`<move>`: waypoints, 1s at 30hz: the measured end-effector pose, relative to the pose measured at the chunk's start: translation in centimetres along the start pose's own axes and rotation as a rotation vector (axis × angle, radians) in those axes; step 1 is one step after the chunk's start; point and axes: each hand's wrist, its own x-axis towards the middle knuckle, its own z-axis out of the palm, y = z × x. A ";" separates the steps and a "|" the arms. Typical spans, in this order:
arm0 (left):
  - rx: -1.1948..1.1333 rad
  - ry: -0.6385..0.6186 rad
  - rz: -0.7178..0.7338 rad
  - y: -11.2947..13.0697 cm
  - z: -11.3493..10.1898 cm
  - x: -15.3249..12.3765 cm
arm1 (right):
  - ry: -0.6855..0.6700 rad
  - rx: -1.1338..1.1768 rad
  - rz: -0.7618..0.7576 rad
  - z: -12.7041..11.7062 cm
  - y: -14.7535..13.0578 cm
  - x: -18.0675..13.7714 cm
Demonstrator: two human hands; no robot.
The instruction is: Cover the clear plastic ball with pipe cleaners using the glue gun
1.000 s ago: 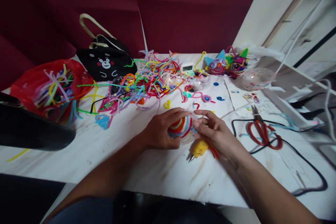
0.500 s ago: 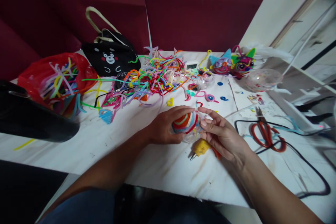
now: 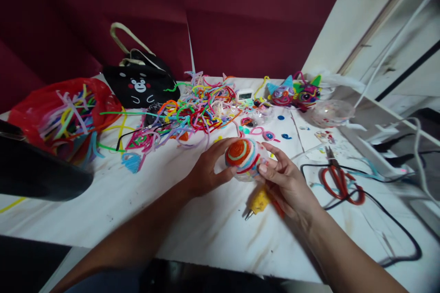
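Observation:
Both my hands hold a clear ball (image 3: 244,159) partly wrapped in coiled pipe cleaners, orange at its centre with white, blue and red rings. My left hand (image 3: 206,169) cups it from the left with thumb below and fingers over the top. My right hand (image 3: 285,181) grips its right side with the fingertips. The ball is lifted a little above the white table (image 3: 192,219). A yellow glue gun (image 3: 258,202) lies on the table just under my right hand.
A heap of coloured pipe cleaners (image 3: 195,105) lies behind the ball. A red bag (image 3: 58,114) of more stands at left, beside a black bear-face bag (image 3: 139,84). Red scissors (image 3: 338,178) and a black cord (image 3: 385,210) lie at right. Two pipe-cleaner cat heads (image 3: 294,91) and a clear bowl (image 3: 332,112) sit at the back.
The ball has been turned and lifted slightly, so its orange spiral centre now faces up. My left hand has shifted from over the ball to its left side.

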 end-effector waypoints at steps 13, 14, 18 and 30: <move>-0.038 0.064 -0.158 0.4 1.4 -0.5 | -0.038 -0.184 -0.089 0.7 1.5 -0.8; -0.055 0.063 -0.172 0.4 1.4 -0.5 | -0.038 -0.194 -0.085 0.8 1.6 -0.9; -0.102 0.066 -0.213 0.5 1.5 -0.6 | -0.037 -0.226 -0.080 1.0 1.6 -1.0; -0.236 0.098 -0.237 0.7 1.3 -0.7 | -0.097 -0.266 -0.156 0.6 3.5 -1.0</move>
